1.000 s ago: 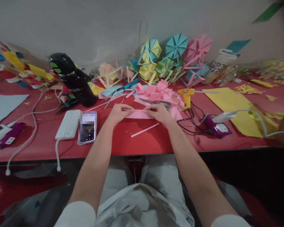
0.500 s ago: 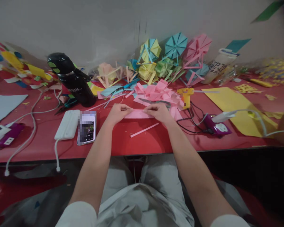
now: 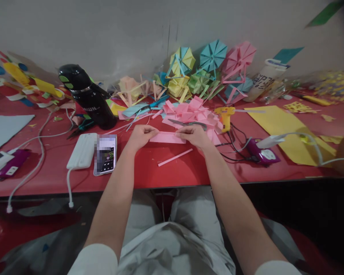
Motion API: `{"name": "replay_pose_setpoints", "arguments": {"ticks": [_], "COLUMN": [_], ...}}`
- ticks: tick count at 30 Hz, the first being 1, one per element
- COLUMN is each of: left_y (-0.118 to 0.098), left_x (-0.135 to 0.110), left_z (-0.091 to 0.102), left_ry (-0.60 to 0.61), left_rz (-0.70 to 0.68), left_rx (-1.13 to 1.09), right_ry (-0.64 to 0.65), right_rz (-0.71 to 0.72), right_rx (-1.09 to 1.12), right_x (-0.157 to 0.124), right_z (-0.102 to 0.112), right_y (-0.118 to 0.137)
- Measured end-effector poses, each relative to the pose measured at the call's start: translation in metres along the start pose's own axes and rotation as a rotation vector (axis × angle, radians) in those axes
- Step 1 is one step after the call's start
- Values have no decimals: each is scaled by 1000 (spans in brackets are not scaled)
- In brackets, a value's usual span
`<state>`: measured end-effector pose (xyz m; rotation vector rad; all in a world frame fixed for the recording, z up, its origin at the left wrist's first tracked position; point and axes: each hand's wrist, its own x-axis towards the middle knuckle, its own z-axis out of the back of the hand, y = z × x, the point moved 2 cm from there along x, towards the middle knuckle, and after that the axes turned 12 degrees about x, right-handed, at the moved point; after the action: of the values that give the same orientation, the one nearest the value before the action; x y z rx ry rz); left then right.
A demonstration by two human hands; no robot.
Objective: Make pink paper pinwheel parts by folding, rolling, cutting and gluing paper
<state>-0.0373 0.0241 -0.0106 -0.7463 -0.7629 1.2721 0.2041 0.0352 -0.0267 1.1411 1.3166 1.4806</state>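
Observation:
A pink paper strip (image 3: 166, 138) lies folded on the red table (image 3: 172, 172) between my two hands. My left hand (image 3: 141, 136) pinches its left end with curled fingers. My right hand (image 3: 194, 136) pinches the right end the same way. A thin pink paper stick (image 3: 175, 157) lies loose on the table just in front of my right hand. Behind the hands sits a heap of folded pink paper pieces (image 3: 193, 111) with scissors (image 3: 189, 123) on it.
A phone (image 3: 105, 154) and white power bank (image 3: 82, 150) lie to the left, a black bottle (image 3: 87, 95) behind them. A yellow glue gun (image 3: 225, 115), purple chargers (image 3: 262, 155) with cables and yellow paper (image 3: 286, 130) lie right. Coloured paper pinwheels (image 3: 212, 57) stand against the wall.
My hands have shifted only slightly on the pink strip, which now lies a little flatter; nothing else has moved.

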Motion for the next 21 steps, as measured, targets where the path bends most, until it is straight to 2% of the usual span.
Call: {"name": "replay_pose_setpoints", "arguments": {"ticks": [11,21], "left_y": [-1,2], "left_x": [-1,-2], "left_z": [3,8], "left_ry": [-38,-25], "left_rz": [16,45], "left_rx": [58,52], "right_ry": [-31,10], "right_rz": [23,62], "right_rx": [-68,-98], "right_x": [0,-1], "right_z": [2,3], "right_y": [-2,1]}}
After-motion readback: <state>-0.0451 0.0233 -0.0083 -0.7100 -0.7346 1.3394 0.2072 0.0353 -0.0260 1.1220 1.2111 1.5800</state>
